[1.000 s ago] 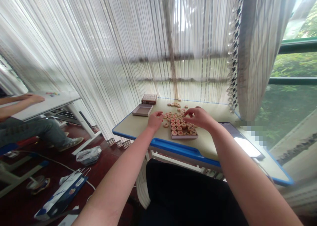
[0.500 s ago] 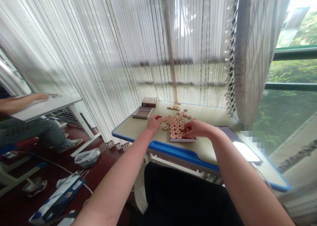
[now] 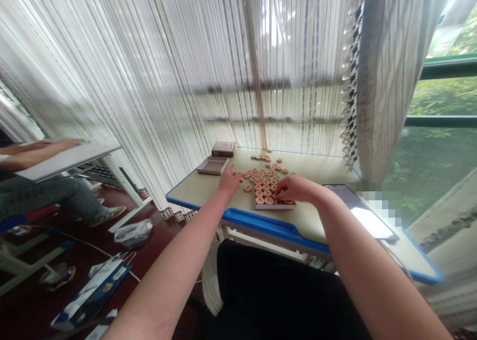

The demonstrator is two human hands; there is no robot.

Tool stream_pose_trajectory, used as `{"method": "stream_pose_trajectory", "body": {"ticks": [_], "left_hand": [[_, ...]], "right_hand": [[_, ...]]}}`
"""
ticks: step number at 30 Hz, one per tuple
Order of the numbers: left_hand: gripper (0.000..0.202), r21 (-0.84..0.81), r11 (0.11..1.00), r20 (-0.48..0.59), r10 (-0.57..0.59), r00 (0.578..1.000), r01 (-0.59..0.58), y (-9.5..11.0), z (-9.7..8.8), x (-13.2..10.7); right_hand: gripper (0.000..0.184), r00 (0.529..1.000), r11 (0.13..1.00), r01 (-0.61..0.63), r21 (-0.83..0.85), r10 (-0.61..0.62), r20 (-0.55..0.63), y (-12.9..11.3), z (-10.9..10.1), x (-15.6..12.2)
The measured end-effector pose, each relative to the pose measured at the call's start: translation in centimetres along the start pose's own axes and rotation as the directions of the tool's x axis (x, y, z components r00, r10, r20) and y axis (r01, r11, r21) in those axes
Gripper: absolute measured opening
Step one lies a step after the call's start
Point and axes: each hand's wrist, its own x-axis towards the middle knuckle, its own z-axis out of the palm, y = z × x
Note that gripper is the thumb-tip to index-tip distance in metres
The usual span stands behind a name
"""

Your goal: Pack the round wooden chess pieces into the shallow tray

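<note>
The hands are well apart and work on different sides of a shallow tray (image 3: 275, 207) that sits on the worktop (image 3: 197, 191) between them, nearer the right hand (image 3: 294, 187). The right hand bends down over the tray's right front part, fingertips drawn close together among the discs there; whether they clasp one I cannot tell, since the fingers cover the spot. The left hand (image 3: 230, 181) hangs to the left of the tray with its fingers spread, their tips just beside the nearest discs, and shows nothing in its grasp. As for how far things have come, the tray looks well stocked: just left of the right fingertips, the packed discs (image 3: 260, 201) lie in tidy rows, marked faces up, most of the visible marks red. What lies under the right hand is hidden, so I cannot say whether that side is full. Plenty remains outside: one stray disc (image 3: 248, 188) lies between the left hand and the tray, a jumbled cluster (image 3: 262, 173) spreads beyond the tray's far edge, ahead of and between the hands, and a smaller group (image 3: 263, 157) lies farther ahead of both. A shallow open lid (image 3: 213, 165) stands just beyond the left hand, apart from the tray.
</note>
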Motion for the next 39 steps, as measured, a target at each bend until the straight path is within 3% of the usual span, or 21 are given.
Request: {"method": "stream_pose_trajectory", "body": {"ticks": [3, 6, 8, 11, 14, 22, 26, 29, 32, 35, 39], "left_hand": [[0.058, 0.094, 0.994, -0.012, 0.05, 0.999, -0.049, 0.0, 0.0, 0.1], [0.046, 0.322, 0.929, -0.037, 0.204, 0.978, -0.182, 0.1, 0.1, -0.1], [0.038, 0.493, 0.832, 0.049, 0.264, 0.963, -0.253, 0.2, 0.2, -0.4], [0.033, 0.632, 0.725, 0.178, 0.208, 0.962, -0.274, 0.3, 0.5, -0.8], [0.03, 0.656, 0.704, 0.178, 0.204, 0.963, -0.27, 0.2, 0.6, -1.0], [0.02, 0.581, 0.774, 0.149, 0.199, 0.968, -0.249, 0.3, 0.5, -0.9], [0.019, 0.451, 0.846, 0.099, 0.268, 0.958, -0.283, 0.1, 0.4, -0.8], [0.03, 0.275, 0.908, 0.054, 0.312, 0.948, -0.315, 0.0, 0.4, -0.8], [0.034, 0.043, 0.949, 0.081, 0.307, 0.948, -0.311, 0.2, 0.5, -0.9], [0.038, -0.19, 0.96, 0.183, 0.24, 0.953, -0.206, 0.8, 0.5, -1.3], [0.045, -0.386, 0.922, 0.284, 0.159, 0.946, -0.039, 1.5, 0.3, -1.9]], "right_hand": [[0.018, 1.0, 1.0, -0.009, 0.021, 0.009, 0.015, 0.3, 0.1, 0.1], [0.021, 1.0, 0.999, -0.011, 0.035, 0.012, -0.014, 0.4, -0.1, 0.1], [0.023, 0.995, 1.0, 0.015, 0.01, -0.014, -0.094, 0.4, -0.2, 0.2], [0.024, 0.967, 0.998, 0.044, -0.054, -0.057, -0.25, 0.6, -0.2, 0.4], [0.024, 0.939, 0.996, 0.02, -0.089, -0.049, -0.34, 0.8, 0.0, 0.6], [0.022, 0.937, 0.993, -0.003, -0.115, -0.038, -0.347, 1.4, 0.9, 1.1], [0.021, 0.932, 0.991, 0.039, -0.131, -0.083, -0.354, 1.5, 1.1, 1.4], [0.017, 0.911, 0.99, 0.072, -0.124, -0.116, -0.396, 1.2, 1.2, 1.6], [0.018, 0.868, 0.99, 0.104, -0.092, -0.136, -0.478, 0.7, 1.5, 1.9], [0.021, 0.833, 0.987, 0.119, -0.104, -0.157, -0.53, -0.2, 2.1, 2.1], [0.025, 0.834, 0.971, 0.139, -0.197, -0.222, -0.506, -1.4, 2.5, 2.0]]}}
